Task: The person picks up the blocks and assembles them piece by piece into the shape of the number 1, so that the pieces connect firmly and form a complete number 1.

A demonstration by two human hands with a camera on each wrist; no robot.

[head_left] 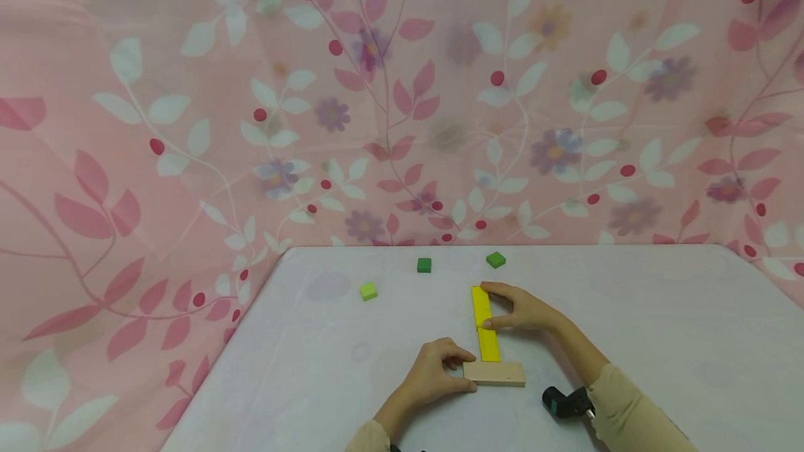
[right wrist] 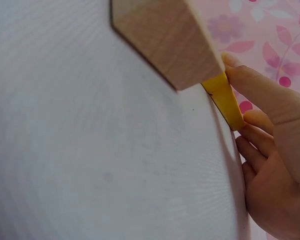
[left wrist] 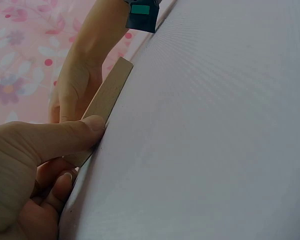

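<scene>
Two yellow blocks [head_left: 489,347] lie end to end in a line on the table, with a visible seam between them. My right hand [head_left: 524,310] grips the farther one, a finger at its far end and the thumb by the seam. Across the near end of the yellow line lies a plain wooden block [head_left: 499,374]. My left hand [head_left: 433,372] pinches that wooden block at its left end; its thumb [left wrist: 92,125] presses the side in the left wrist view. In the right wrist view the wooden block [right wrist: 165,45] partly hides the yellow [right wrist: 225,100].
Toward the back of the white table [head_left: 301,368] lie a light green block [head_left: 368,291] and two darker green blocks [head_left: 424,266]. A black camera [head_left: 562,403] is strapped by the right sleeve. A pink floral cloth [head_left: 402,124] hangs behind.
</scene>
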